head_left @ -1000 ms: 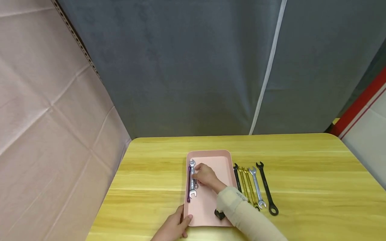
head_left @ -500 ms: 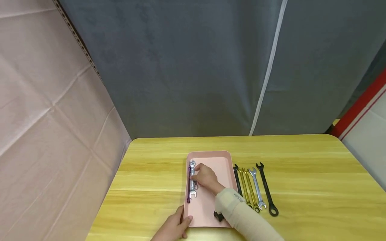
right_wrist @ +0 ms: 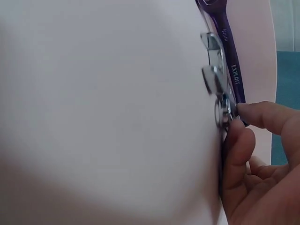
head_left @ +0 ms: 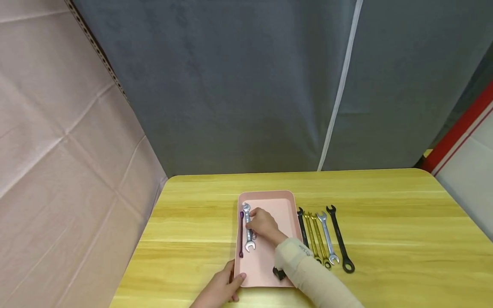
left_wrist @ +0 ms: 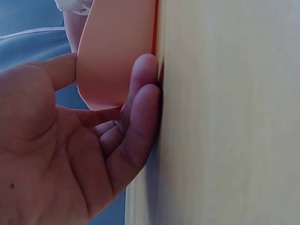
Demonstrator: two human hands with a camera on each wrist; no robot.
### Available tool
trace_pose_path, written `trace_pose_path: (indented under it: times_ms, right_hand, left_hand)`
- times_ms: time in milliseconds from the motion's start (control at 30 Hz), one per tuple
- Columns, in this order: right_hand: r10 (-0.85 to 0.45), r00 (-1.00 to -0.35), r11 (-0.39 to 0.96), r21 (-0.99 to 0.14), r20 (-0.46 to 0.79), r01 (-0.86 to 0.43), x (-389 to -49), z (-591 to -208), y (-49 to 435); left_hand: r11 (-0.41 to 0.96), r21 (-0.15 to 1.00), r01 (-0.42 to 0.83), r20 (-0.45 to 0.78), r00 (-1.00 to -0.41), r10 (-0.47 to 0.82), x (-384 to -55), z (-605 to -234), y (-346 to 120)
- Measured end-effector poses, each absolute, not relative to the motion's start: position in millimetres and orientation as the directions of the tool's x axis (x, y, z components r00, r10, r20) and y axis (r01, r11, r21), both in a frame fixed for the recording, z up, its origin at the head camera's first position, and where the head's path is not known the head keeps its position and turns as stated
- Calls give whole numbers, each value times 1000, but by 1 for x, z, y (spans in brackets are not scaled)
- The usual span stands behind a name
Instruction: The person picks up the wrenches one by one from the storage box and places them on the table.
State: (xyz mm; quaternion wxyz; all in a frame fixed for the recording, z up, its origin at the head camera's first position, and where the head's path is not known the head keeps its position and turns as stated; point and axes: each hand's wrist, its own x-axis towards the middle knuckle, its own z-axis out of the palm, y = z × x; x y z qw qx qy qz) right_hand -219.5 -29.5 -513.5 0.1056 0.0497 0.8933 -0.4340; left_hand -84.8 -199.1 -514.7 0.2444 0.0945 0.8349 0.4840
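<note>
My left hand [head_left: 219,284] grips the near left corner of a pink tray [head_left: 252,280]. In the left wrist view its thumb presses the tray wall [left_wrist: 105,56] and the other fingers curl at the underside. Inside the tray, my right hand [head_left: 263,224] pinches a silver open-end wrench [head_left: 249,237] between thumb and forefinger. A second, smaller silver wrench [head_left: 253,235] lies partly hidden under that hand. To the left, along the tray's wall, lies a purple wrench [head_left: 241,235], whose lettering shows in the right wrist view.
Right of the tray, several wrenches lie side by side on the wooden table [head_left: 404,231]: black, gold, a silver one [head_left: 327,239] and a long black one [head_left: 340,241]. Some black thing [head_left: 279,273] shows by the right forearm at the tray's near end. A grey curtain [head_left: 246,85] hangs behind.
The silver wrench has shifted slightly right at its near end, opening a gap from the purple wrench. My right hand stays on it; the left hand keeps its grip on the tray.
</note>
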Motion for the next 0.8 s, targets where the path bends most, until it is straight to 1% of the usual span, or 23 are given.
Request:
trace_pose_path:
  times_ms: [133, 300, 533, 800]
  right_hand:
    - [-6, -971, 597, -779, -240, 189, -219, -512, -29]
    - [-23, -971, 581, -794, -236, 179, -218, -511, -28]
    - [-40, -968, 553, -813, -247, 184, -220, -514, -27]
    - [-22, -972, 598, -782, -234, 175, -218, -512, -28]
  left_hand:
    - [523, 847, -93, -331, -862, 383, -85, -516, -199]
    - [512, 855, -80, -314, -866, 389, -84, -516, -199]
    - [509, 854, -112, -339, -861, 379, -84, -513, -198]
    - [493, 862, -114, -337, -857, 391, -85, -514, -199]
